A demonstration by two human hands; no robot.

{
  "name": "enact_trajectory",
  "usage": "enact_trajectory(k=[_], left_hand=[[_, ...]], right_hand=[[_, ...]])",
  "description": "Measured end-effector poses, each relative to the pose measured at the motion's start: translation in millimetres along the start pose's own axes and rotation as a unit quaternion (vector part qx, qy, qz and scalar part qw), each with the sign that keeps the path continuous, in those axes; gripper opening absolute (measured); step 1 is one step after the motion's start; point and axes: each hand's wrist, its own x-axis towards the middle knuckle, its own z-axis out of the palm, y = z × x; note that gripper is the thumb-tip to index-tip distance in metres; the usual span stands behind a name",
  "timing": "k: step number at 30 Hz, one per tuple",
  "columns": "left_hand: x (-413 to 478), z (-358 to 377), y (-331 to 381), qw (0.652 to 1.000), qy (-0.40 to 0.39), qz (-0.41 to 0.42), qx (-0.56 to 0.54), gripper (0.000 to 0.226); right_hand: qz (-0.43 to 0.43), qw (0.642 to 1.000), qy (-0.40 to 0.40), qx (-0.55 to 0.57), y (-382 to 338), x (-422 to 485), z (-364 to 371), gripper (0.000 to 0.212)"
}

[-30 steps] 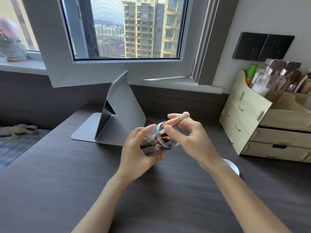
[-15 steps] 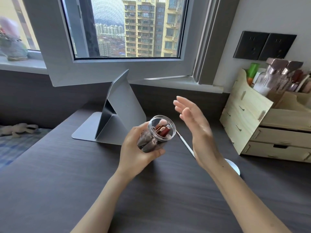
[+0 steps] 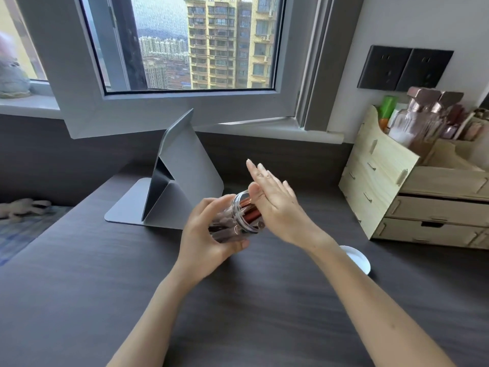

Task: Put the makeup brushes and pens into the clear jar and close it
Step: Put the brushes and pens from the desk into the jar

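My left hand (image 3: 209,234) grips a clear jar (image 3: 238,221) above the dark desk, tilted with its mouth up and to the right. Several makeup brushes and pens (image 3: 248,217), brown and red, fill the jar and reach its mouth. My right hand (image 3: 275,202) is flat, fingers straight and together, with the palm pressed against the jar's mouth and the brush ends. It holds nothing. A white round lid (image 3: 357,259) lies on the desk to the right, partly hidden by my right forearm.
A grey folded tablet stand (image 3: 180,178) stands behind the jar. A wooden drawer organiser (image 3: 412,197) with bottles on top fills the right side. The dark desk (image 3: 79,287) has a window sill behind it.
A second ago my right hand fed a pink brush into the jar. It then let go and opened wide, and now its flat palm has come down against the jar's mouth.
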Motion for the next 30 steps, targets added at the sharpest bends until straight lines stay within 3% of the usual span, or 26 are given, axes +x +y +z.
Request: enact_trajectory(k=[3, 5, 6, 8, 10, 13, 16, 18, 20, 23, 25, 26, 28, 30], left_hand=[[0.5, -1.4, -1.9, 0.999, 0.01, 0.007, 0.04, 0.072], [1.5, -0.7, -0.3, 0.998, 0.034, -0.003, 0.044, 0.069], [1.7, -0.6, 0.5, 0.998, 0.046, -0.005, 0.035, 0.067], [1.5, -0.1, 0.6, 0.998, 0.055, -0.009, 0.024, 0.067], [0.7, 0.6, 0.7, 0.998, 0.05, -0.012, 0.025, 0.068], [-0.1, 2.0, 4.4, 0.999, 0.048, -0.016, -0.003, 0.074], [-0.1, 2.8, 8.6, 0.998, 0.042, -0.026, -0.029, 0.075], [-0.7, 2.4, 8.5, 0.999, 0.043, -0.018, -0.015, 0.075], [-1.2, 2.2, 7.6, 0.999, 0.047, -0.004, 0.004, 0.074], [-1.3, 2.7, 10.2, 0.999, 0.044, -0.009, -0.007, 0.072], [-1.4, 2.9, 10.2, 0.999, 0.043, -0.009, -0.005, 0.069], [-1.5, 2.5, 9.9, 0.999, 0.042, -0.006, -0.002, 0.068], [-1.4, 2.6, 8.1, 0.999, 0.038, -0.003, 0.004, 0.065], [-1.8, 2.5, 7.7, 0.999, 0.032, -0.007, -0.007, 0.068]], right_hand=[[0.035, 0.97, -0.108, 0.214, 9.0, -1.4, -13.1, 0.057], [0.059, 0.958, -0.068, 0.272, 21.1, 0.7, -17.2, 0.058], [0.089, 0.969, -0.012, 0.23, 30.3, 4.2, -16.3, 0.053], [0.158, 0.984, 0.072, -0.033, 53.8, 14.5, -10.5, 0.042], [0.215, 0.944, 0.033, -0.247, 73.3, 20.3, 0.6, 0.041], [0.271, 0.922, -0.028, -0.276, 87.3, 22.8, 11.7, 0.034], [0.266, 0.93, -0.027, -0.253, 88.1, 25.5, 11.8, 0.02], [0.253, 0.952, 0.024, -0.169, 80.8, 23.9, 3.9, 0.035], [0.222, 0.965, 0.132, 0.044, 62.4, 15.5, -11.0, 0.033], [0.082, 0.887, 0.267, 0.367, 19.9, -11.5, -37.3, 0.02], [-0.004, 0.869, 0.282, 0.406, -4.9, -28.4, -45.9, 0.014], [-0.03, 0.888, 0.278, 0.366, -14.4, -33.3, -44.6, 0.011], [-0.067, 0.943, 0.273, 0.176, -20.8, -35.3, -32.1, 0.007], [-0.1, 0.96, 0.26, -0.024, -19.2, -30.4, -15.8, 0.01]])
